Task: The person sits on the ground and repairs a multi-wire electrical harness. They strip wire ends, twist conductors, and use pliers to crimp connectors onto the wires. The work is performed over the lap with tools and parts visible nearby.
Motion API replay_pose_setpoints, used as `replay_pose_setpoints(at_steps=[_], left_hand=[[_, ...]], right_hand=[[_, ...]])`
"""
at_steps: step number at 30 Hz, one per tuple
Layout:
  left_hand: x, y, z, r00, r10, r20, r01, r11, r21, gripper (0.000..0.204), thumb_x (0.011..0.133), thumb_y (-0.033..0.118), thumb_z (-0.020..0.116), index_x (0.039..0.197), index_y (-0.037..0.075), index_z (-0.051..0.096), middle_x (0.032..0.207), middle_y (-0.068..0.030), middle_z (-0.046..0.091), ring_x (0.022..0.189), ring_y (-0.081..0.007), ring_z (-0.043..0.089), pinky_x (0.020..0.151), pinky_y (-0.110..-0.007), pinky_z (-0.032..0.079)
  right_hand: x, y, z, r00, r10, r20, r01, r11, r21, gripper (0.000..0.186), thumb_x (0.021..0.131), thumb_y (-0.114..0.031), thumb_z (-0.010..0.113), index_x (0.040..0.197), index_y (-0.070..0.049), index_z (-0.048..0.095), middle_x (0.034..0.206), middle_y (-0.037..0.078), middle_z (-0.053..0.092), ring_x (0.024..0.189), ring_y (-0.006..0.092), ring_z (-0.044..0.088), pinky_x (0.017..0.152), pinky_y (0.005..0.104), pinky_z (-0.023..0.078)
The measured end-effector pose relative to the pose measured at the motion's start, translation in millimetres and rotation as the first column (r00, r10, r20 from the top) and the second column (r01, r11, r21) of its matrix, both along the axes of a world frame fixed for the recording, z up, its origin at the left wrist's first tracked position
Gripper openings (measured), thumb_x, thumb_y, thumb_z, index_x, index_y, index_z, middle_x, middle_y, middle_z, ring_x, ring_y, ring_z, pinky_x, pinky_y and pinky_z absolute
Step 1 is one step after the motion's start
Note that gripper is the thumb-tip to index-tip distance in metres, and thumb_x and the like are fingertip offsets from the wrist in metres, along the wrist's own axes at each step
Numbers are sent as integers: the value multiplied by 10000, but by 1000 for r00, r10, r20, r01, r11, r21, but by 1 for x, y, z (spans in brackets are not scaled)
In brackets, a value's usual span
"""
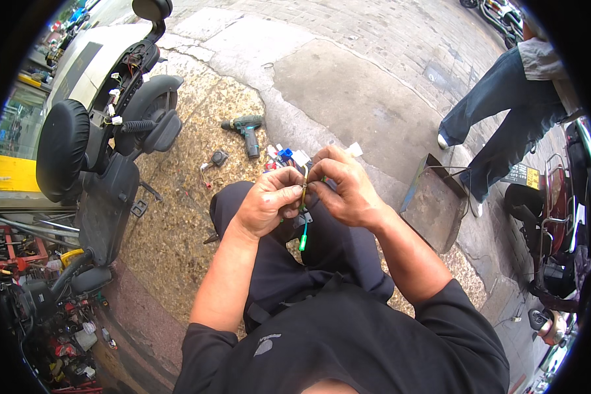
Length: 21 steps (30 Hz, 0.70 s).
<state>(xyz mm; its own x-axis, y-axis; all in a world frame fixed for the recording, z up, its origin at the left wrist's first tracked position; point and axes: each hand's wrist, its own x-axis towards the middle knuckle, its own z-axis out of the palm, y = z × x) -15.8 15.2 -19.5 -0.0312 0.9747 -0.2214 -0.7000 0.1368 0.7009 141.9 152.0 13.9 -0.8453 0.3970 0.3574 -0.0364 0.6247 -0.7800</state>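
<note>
**Just this side of the drill, a yellow lead sat in a double pinch**

Nearer the wearer than the drill and a little to its right, the yellow lead had its long axis running away from the wearer, out towards the white connector at its far end. That line — crosswise to both hands — was the relation that counted: the left hand came to it from the left, the right hand from the right, so that it passed between their fingertips. Neither hand was the nearer; both touched it. The left hand had thumb and forefinger narrowed onto the lead, and the right hand held it in a like pinch, though overlapping fingers hid exactly where each grip ended.

To the drill's right and nearer the wearer, a blue connector showed just beside the white connector. Farther from the drill than the pinch, a green plug hung on a teal lead; whether that joined the yellow lead could not be told. Left of the drill and nearer the wearer, a round black part rested on the ground. Well to the drill's right lay a metal pan, with a person in jeans standing farther out. Well to its left — partly stripped — stood a scooter.
</note>
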Motion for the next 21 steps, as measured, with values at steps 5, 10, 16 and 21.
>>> replay_pose_setpoints(at_steps=[5, 10, 16, 21], left_hand=[[7, 3, -4, 999, 46, 18, -46, 999, -1, 82, 944, 44, 642, 1019, 77, 632, 866, -46, 668, 664, -75, 548, 557, -199, 418], [15, 11, -2, 995, 83, -56, -82, 996, 22, 52, 963, 23, 618, 998, 57, 635, 840, -22, 649, 623, -45, 519, 528, -181, 403], [31, 19, -1, 942, 168, -291, -179, 984, -13, 66, 967, 26, 627, 1006, 79, 634, 812, 17, 619, 616, -34, 492, 517, -188, 374], [44, 29, -5, 885, 262, -384, -268, 963, 40, 61, 953, -47, 611, 980, -2, 644, 882, -11, 671, 801, -53, 605, 703, -224, 515]], right_hand=[[4, 1, -4, 998, -37, -44, 36, 999, -20, 149, 751, 28, 701, 868, -40, 639, 974, 130, 613, 912, 342, 612, 779, 417, 499], [7, -3, -10, 985, -141, -102, 152, 983, 101, 139, 739, 30, 691, 840, -50, 637, 960, 123, 618, 899, 348, 606, 767, 428, 500], [12, -4, -11, 965, -233, -122, 253, 949, 188, 143, 725, 32, 689, 830, -50, 636, 939, 125, 614, 861, 351, 580, 756, 434, 486], [19, -4, -4, 945, -302, -125, 326, 900, 291, 206, 700, 38, 725, 865, -59, 648, 925, 117, 614, 873, 340, 591, 744, 424, 486]])
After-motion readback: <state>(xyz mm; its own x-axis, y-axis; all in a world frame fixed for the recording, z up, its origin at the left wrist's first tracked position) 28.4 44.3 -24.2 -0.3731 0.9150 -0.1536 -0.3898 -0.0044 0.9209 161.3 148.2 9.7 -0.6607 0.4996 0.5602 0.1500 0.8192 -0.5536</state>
